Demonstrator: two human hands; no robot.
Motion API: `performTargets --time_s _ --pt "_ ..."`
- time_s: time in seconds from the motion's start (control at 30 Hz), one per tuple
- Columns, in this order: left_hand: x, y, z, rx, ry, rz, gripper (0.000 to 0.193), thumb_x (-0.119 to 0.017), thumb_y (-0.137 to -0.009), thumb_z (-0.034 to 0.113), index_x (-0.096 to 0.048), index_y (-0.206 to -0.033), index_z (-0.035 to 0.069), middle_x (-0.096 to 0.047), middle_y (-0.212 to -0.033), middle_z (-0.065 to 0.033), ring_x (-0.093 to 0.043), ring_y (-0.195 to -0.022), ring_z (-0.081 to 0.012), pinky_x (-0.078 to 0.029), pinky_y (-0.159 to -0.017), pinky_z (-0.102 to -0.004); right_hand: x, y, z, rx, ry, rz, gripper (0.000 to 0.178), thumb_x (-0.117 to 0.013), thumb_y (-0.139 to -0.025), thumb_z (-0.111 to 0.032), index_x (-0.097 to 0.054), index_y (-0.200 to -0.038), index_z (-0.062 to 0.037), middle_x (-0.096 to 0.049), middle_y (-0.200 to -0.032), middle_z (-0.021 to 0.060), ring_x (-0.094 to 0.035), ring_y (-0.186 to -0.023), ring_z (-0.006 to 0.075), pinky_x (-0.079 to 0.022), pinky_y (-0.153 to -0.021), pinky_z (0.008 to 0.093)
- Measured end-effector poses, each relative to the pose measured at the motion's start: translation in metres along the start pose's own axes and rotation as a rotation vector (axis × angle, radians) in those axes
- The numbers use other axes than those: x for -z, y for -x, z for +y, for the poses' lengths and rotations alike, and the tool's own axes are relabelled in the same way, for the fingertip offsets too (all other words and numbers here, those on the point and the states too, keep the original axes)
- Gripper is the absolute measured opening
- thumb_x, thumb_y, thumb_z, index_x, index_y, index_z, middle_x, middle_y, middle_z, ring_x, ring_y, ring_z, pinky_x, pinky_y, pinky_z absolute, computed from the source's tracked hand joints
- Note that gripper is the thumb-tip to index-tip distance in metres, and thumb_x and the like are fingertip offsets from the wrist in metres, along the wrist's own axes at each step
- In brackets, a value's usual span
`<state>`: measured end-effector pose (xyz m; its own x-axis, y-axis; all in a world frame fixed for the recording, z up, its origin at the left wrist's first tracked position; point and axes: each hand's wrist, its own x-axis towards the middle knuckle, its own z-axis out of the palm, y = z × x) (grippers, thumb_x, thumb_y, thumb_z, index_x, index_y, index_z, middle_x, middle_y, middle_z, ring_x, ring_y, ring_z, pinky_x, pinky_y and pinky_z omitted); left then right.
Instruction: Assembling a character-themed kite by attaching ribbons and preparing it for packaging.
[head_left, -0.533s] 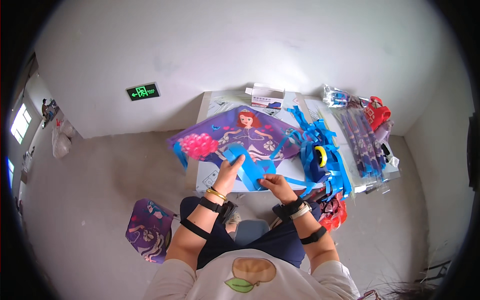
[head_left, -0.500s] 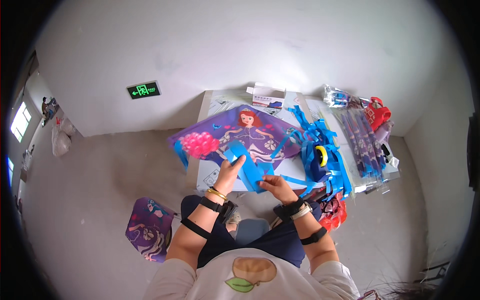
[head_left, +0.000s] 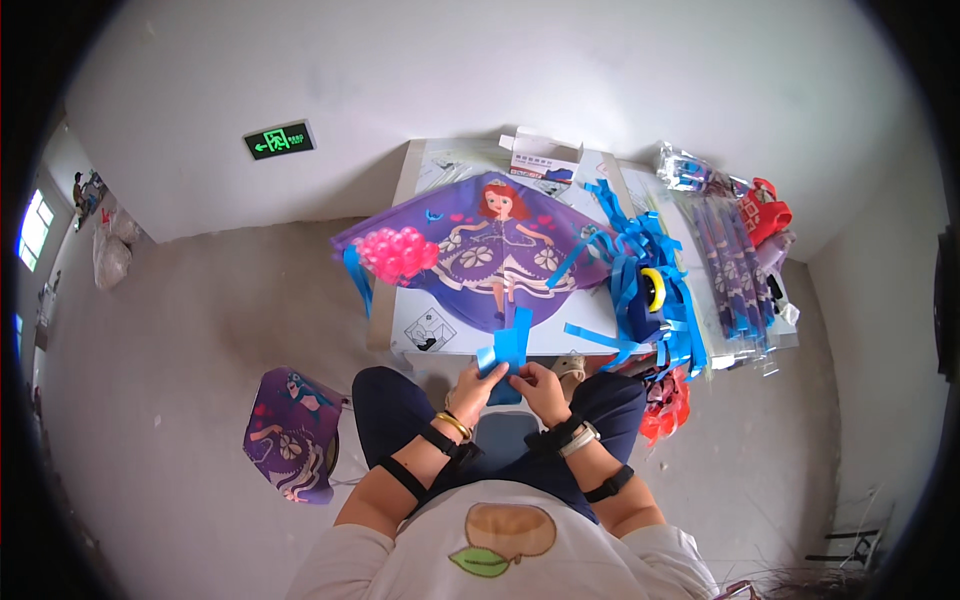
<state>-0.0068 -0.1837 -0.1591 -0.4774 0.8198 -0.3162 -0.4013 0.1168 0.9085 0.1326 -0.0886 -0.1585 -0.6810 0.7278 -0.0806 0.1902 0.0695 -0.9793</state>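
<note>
A folded strip of blue ribbon [head_left: 512, 343] is pinched between my hands just past the table's near edge. My left hand [head_left: 475, 387] grips its left side with the thumb on top. My right hand [head_left: 542, 391] holds the lower right part with closed fingertips. Beyond them a purple kite [head_left: 475, 262], printed with a red-haired princess and pink balloons, lies spread on the table. Blue ribbon also hangs from the kite's left corner. The lower part of the strip is partly hidden by my fingers.
Right of the kite lies a heap of blue ribbons [head_left: 640, 250] with a yellow-and-blue tape dispenser [head_left: 654, 290]. Bagged folded kites [head_left: 728, 255] and a red bag [head_left: 765, 212] lie farther right. An open white box [head_left: 545, 160] stands behind. Another purple kite piece [head_left: 292, 435] is at my left.
Both hands have drawn the blue ribbon back toward me, off the kite's lower part, and come closer together. The ribbon is now folded into a more compact bundle.
</note>
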Motion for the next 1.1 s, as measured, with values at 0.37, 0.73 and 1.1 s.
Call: performTargets --time_s 0.37,0.73,1.1 --pt "0.042 -0.027 -0.05 0.263 -0.859 -0.658 0.033 -0.061 -0.097 0.032 -0.064 -0.116 0.006 -0.07 -0.101 -0.0134 -0.069 -0.094 -0.0274 -0.055 -0.081 -0.0367 0.126 -0.032 -0.084 0.101 -0.685 0.39 0.005 -0.058 -0.101 -0.012 -0.063 -0.098 -0.0102 -0.063 -0.088 -0.0031 -0.058 -0.081 0.0061 -0.045 -0.072 0.0215" --pt "0.047 -0.144 0.002 -0.586 -1.294 -0.072 0.042 -0.064 -0.084 0.008 -0.055 -0.125 0.006 -0.055 -0.134 -0.0153 -0.052 -0.123 -0.0368 -0.043 -0.101 -0.0447 0.095 -0.066 -0.049 -0.087 -0.735 0.335 0.028 -0.062 -0.097 -0.003 -0.047 -0.12 -0.0054 -0.069 -0.096 0.0098 -0.069 -0.087 0.0163 -0.054 -0.069 0.0244" --pt "0.046 -0.124 -0.017 -0.568 -1.543 -0.186 0.071 -0.063 -0.075 0.003 -0.043 -0.142 0.004 -0.043 -0.15 -0.0091 -0.042 -0.137 -0.0284 -0.03 -0.113 -0.0503 0.005 -0.087 0.061 -0.19 -0.164 0.151 0.014 -0.064 -0.094 -0.005 -0.068 -0.107 0.0003 -0.066 -0.09 0.0002 -0.057 -0.079 0.0064 -0.047 -0.072 0.0218"
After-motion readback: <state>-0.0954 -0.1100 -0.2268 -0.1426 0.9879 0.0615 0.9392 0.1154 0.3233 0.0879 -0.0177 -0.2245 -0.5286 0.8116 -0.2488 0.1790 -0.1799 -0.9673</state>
